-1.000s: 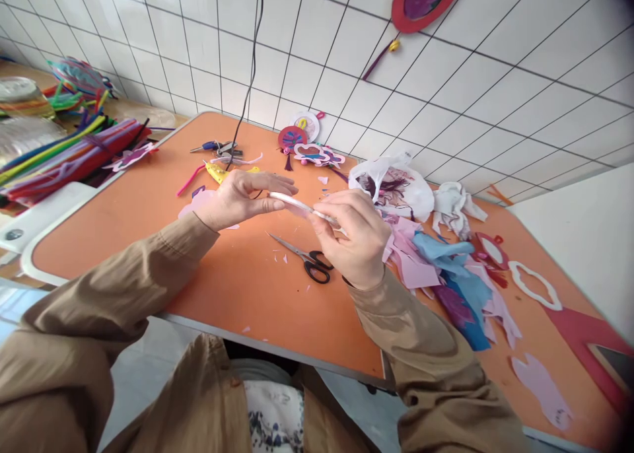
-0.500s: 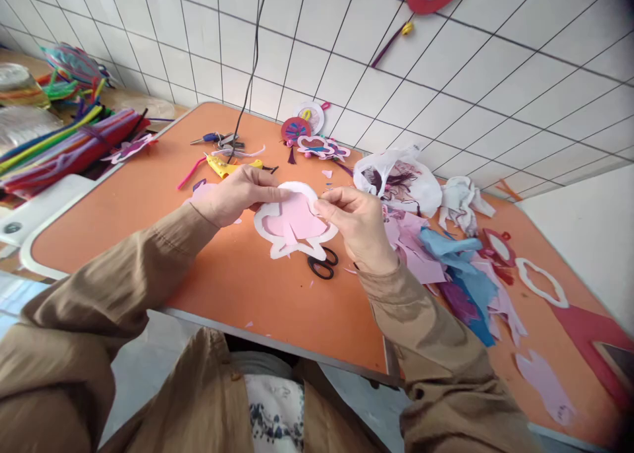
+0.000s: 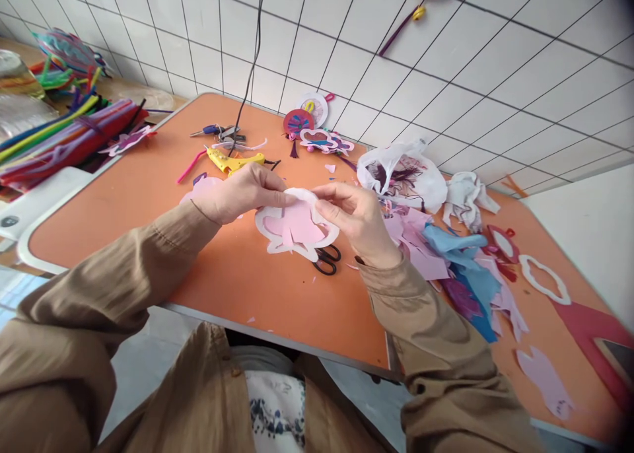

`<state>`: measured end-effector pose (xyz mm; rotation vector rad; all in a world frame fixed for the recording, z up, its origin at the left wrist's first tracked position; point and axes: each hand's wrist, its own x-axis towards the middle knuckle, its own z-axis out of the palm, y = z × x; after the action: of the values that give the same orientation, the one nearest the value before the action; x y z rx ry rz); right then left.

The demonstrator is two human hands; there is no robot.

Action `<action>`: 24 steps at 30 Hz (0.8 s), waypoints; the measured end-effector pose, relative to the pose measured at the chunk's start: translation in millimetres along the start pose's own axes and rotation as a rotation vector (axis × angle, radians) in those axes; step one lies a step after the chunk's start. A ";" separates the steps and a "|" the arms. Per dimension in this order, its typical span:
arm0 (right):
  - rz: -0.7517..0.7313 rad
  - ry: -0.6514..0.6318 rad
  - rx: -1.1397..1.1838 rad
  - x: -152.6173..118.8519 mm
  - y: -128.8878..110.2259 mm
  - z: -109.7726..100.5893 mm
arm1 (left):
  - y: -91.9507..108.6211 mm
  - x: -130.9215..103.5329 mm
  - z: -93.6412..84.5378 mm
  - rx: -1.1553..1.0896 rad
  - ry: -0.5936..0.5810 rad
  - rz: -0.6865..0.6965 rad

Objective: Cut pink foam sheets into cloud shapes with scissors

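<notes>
A white fish-shaped frame (image 3: pixel 264 224) with a scalloped outline is held up above the table between both hands. Pink paper (image 3: pixel 298 225) lies across its opening. My left hand (image 3: pixel 245 195) pinches the frame's upper left edge, thumb on top. On the upper right edge, my right hand (image 3: pixel 354 216) has thumb and forefinger closed on the frame and paper. Black-handled scissors (image 3: pixel 327 260) rest on the table just below the frame, their blades hidden. A yellow hot glue gun (image 3: pixel 232 160) lies behind my left hand, beside a pink paper piece (image 3: pixel 204 190).
On the orange table (image 3: pixel 277 294), a white plastic bag (image 3: pixel 411 175), pink paper scraps (image 3: pixel 421 242) and blue paper (image 3: pixel 468 261) lie to the right. Finished ornaments (image 3: pixel 317 119) sit by the tiled wall. Pipe cleaners (image 3: pixel 74 146) are bundled at left. A black cord (image 3: pixel 252 63) hangs down.
The frame has tilted slightly in my hands. My right-hand fingers have moved left over its upper edge, nearer my left hand. The camera view has shifted a little.
</notes>
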<state>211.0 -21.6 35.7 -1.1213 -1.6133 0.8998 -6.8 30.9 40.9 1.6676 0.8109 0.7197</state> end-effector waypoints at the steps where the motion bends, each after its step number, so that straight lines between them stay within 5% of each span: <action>1: -0.021 0.000 -0.023 0.0 0.7 0.8 | 0.2 -0.4 0.5 0.010 -0.029 0.003; 6: -0.066 0.045 -0.083 -1.2 1.4 5.7 | 2.2 -3.5 3.6 0.074 -0.103 0.024; 17: 0.022 0.247 0.132 3.4 12.2 3.0 | -7.8 0.3 -0.3 -0.181 0.020 -0.117; 24: 0.015 0.298 0.138 5.8 14.5 2.1 | -10.7 -2.2 -2.5 -0.191 0.012 -0.038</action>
<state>212.0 -11.7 23.4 -1.1140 -1.2826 0.7991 -11.6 32.4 31.0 1.4743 0.7561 0.7567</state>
